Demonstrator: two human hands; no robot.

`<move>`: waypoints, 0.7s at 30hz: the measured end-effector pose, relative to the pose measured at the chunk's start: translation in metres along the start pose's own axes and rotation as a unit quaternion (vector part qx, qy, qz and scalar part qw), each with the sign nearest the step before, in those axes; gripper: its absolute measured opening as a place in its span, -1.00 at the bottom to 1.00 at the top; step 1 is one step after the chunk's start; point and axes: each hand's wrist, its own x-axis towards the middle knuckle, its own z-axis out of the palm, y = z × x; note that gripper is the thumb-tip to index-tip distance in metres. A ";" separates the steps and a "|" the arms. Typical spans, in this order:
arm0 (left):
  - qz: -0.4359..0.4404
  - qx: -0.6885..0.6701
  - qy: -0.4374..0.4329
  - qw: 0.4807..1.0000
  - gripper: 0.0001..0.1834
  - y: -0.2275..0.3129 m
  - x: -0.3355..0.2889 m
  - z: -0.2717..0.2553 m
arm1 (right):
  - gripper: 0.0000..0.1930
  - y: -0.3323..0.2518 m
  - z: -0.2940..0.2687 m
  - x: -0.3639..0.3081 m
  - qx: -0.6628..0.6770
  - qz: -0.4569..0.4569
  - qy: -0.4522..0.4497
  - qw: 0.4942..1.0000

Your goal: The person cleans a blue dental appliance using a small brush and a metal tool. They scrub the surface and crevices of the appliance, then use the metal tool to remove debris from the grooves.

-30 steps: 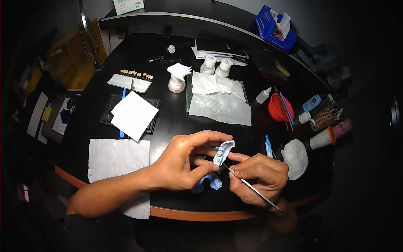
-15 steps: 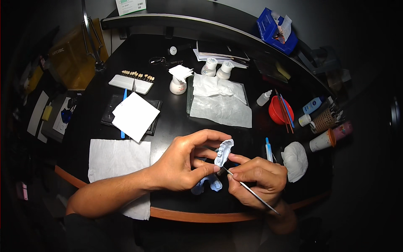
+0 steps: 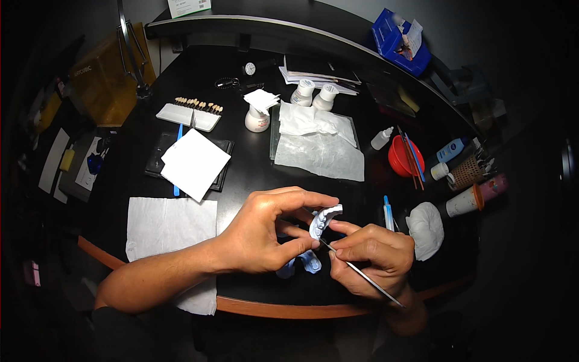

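Near the front of the black desk, my left hand (image 3: 265, 232) grips a pale blue dental model (image 3: 324, 221) with a row of teeth, fingers on its upper end and thumb at its lower end. My right hand (image 3: 377, 256) holds a thin metal dental instrument (image 3: 367, 279) like a pen. The instrument's tip is at the model's lower end, close to my left thumb; whether it touches cannot be told. A finger of my right hand rests by the model's right side. Below, a second blue dental piece (image 3: 310, 262) lies on the desk, partly hidden by my left hand.
White paper sheets (image 3: 196, 165) lie on a black tray, with a tissue (image 3: 172, 226) nearer me. A tooth shade guide (image 3: 188, 117), white jars (image 3: 257, 119) and a towel-covered glass slab (image 3: 318, 158) stand farther back. Rightward are a red bowl (image 3: 399, 158), a blue pen (image 3: 388, 211) and wadded tissue (image 3: 426, 230).
My left hand has turned the dental model, so its toothed side now shows more and its upper end points right. My right hand stays beside it with the instrument.
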 end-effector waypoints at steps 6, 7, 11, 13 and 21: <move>-0.001 -0.005 -0.008 1.000 -0.34 -0.001 0.000 0.000 | -0.84 0.001 -0.002 0.000 -0.013 0.003 0.006 1.000; 0.000 -0.002 -0.009 1.000 -0.33 -0.001 -0.001 0.000 | -0.84 0.001 -0.002 0.000 -0.012 0.002 0.006 1.000; 0.002 -0.002 -0.009 1.000 -0.33 -0.001 -0.001 0.000 | -0.85 0.001 -0.003 0.000 -0.017 0.004 0.003 1.000; -0.008 -0.007 -0.015 1.000 -0.34 -0.001 -0.001 0.000 | -0.85 0.001 -0.004 0.000 -0.020 0.007 0.003 1.000; -0.019 -0.025 -0.032 0.999 -0.33 0.000 0.000 -0.001 | -0.83 0.002 -0.008 0.005 0.037 0.024 0.014 0.999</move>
